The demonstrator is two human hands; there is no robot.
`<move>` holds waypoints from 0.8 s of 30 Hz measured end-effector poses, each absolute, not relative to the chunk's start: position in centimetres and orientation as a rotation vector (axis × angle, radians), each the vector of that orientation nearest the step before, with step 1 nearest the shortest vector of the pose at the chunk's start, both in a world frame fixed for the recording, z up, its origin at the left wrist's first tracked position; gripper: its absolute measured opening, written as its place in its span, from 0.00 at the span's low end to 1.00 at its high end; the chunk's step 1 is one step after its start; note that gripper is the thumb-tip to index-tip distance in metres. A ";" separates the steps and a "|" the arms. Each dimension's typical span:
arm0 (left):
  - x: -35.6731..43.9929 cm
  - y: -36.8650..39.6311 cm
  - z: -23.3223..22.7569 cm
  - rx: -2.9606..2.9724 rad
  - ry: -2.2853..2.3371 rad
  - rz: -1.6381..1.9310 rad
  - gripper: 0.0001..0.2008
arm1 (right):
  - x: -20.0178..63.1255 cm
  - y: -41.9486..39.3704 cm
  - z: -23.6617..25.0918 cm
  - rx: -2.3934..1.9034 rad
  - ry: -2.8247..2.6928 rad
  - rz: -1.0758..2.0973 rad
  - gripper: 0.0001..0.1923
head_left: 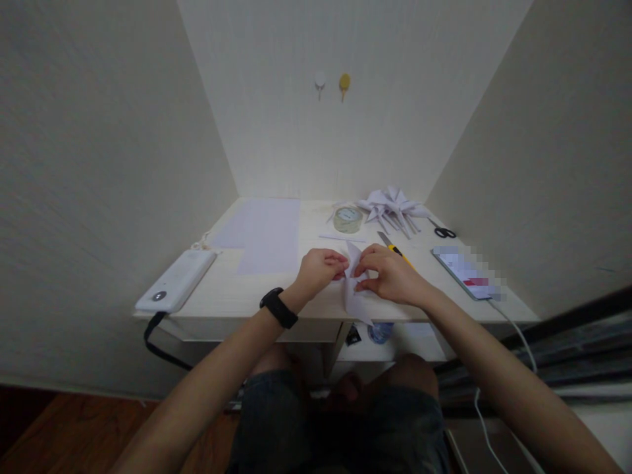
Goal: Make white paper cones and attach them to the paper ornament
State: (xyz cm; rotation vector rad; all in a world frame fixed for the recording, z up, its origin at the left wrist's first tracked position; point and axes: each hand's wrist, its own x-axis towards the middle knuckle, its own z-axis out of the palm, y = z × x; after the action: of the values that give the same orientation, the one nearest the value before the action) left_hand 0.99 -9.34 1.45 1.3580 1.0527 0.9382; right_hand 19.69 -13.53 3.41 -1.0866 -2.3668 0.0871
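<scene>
A folded piece of white paper (356, 304) stands near the front edge of the desk, between my two hands. My left hand (323, 268) pinches its left side with the fingertips pressed together. On the other side, my right hand (382, 271) grips the paper between thumb and fingers. A yellow utility knife (397, 251) lies just behind my right hand, with its blade out. Behind the paper there is a thin white strip (342, 237). Farther back sits a roll of clear tape (347, 220), beside a pile of folded white paper shapes (392, 204).
White paper sheets (270, 234) lie at the back left. A white power bank (178, 282) with a black cable rests at the left edge. To the right are black-handled scissors (444, 232) and a phone (467, 273) on a white cable. A shelf (409, 352) sits below.
</scene>
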 end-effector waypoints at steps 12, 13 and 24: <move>1.2 -9.9 1.1 1.315 1.034 0.942 0.03 | 19.9 -13.4 3.2 -1.075 -2.367 0.108 0.09; 1.2 -9.9 1.2 1.325 1.032 0.939 0.03 | 19.8 -13.4 3.2 -1.074 -2.367 0.108 0.09; 1.1 -10.0 0.9 1.359 0.957 0.927 0.04 | 19.8 -13.5 3.5 -1.125 -2.384 0.093 0.09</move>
State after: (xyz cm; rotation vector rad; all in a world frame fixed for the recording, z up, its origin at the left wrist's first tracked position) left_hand 1.12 -10.00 0.89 1.3595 0.9567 0.9266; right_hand 19.83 -13.48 3.53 -1.1253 -2.3839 0.0931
